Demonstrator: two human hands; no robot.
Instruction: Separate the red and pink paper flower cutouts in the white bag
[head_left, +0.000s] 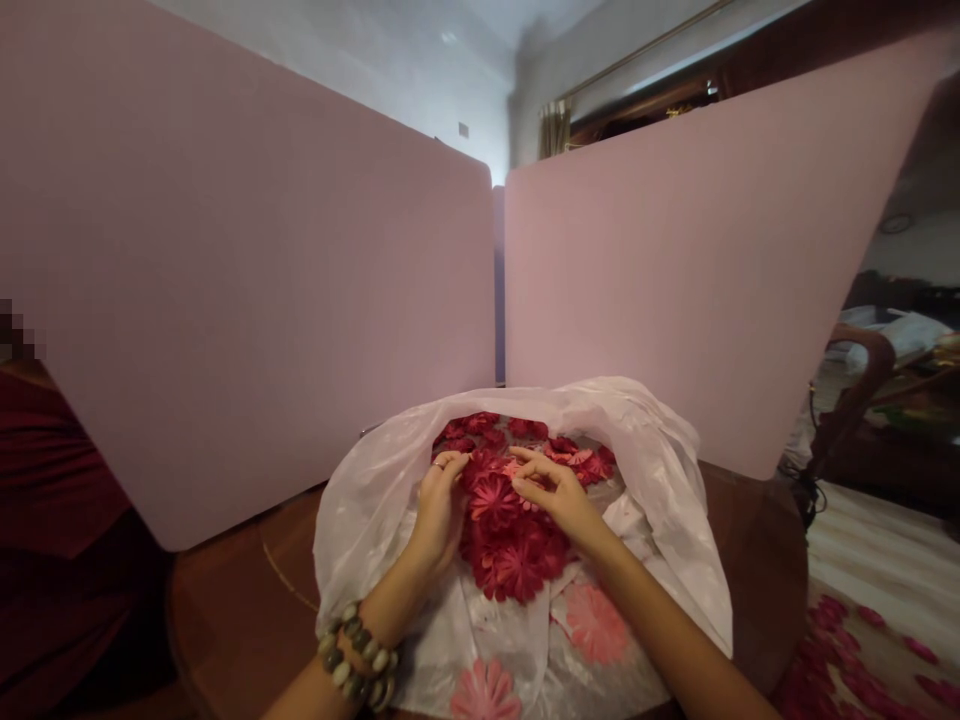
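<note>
Together, our left hand (441, 506) and right hand (553, 487) touch red flowers (504, 530) (grip unclear, either hand) inside a white bag (660, 470).

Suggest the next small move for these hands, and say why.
Probably the right hand should lift the pink flower at its fingertips clear of the red artificial flowers: it seems to be gripped there, while the left hand rests on the pile inside the white plastic bag.
</note>
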